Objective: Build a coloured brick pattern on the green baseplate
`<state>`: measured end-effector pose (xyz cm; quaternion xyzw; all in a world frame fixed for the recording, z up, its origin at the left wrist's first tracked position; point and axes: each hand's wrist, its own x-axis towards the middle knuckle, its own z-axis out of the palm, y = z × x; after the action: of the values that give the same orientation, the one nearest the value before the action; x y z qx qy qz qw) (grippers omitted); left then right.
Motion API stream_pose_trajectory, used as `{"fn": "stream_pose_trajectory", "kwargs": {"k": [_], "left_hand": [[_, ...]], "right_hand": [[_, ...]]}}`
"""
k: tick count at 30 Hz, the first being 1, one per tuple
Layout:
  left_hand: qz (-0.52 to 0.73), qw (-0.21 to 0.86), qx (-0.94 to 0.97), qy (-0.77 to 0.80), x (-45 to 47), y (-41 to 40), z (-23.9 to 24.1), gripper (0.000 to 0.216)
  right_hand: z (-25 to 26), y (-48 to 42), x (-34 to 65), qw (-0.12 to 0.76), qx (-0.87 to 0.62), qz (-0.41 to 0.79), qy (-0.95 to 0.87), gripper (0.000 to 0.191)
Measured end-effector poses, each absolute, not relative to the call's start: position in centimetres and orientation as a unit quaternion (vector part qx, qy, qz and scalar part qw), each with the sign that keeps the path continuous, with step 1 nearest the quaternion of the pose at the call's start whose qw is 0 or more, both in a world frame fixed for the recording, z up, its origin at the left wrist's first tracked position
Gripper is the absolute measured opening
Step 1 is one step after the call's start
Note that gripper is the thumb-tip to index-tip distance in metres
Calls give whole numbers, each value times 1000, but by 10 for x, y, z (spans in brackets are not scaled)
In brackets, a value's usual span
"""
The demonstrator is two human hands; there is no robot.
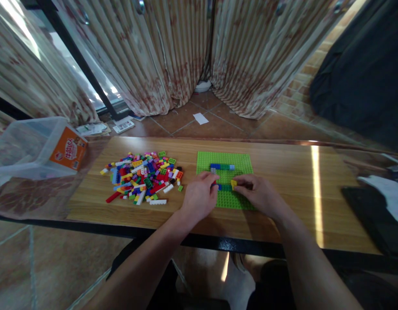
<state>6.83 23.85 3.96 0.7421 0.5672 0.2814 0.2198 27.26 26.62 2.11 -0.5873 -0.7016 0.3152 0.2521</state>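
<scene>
A bright green studded baseplate (224,158) lies on the wooden table. Across its upper part runs a row of blue, green and light-blue bricks (222,167), with a grey brick (213,170) just below its left end. A second row of blue and green bricks (225,187) sits lower, between my hands. My right hand (259,193) pinches a small yellow brick (233,184) at that row's right end. My left hand (200,193) is closed over the row's left end; a bit of red shows at its fingertips, but what it grips is hidden.
A heap of mixed coloured bricks (144,174) spreads on the table's left side. Beyond it stands a clear plastic box (31,146) with an orange label. A black flat object (363,215) lies at the table's right end. Curtains (173,56) hang behind.
</scene>
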Motion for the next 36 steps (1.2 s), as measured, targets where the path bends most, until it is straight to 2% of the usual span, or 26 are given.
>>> {"fn": "stream_pose_trajectory", "kwargs": {"k": [11,19,29,36], "left_hand": [[200,123,831,505,82,219,35,31],[156,74,837,519,96,206,26,46],[118,77,843,520,103,210,34,45],[196,119,833,503,97,214,24,40]], "right_hand": [[18,269,277,247,-580,305,-714,26],[18,269,277,238,-576,295,-724,26],[20,273,278,216,-565,277,-746,25],[17,267,278,233,-553,267,-754,27]]}}
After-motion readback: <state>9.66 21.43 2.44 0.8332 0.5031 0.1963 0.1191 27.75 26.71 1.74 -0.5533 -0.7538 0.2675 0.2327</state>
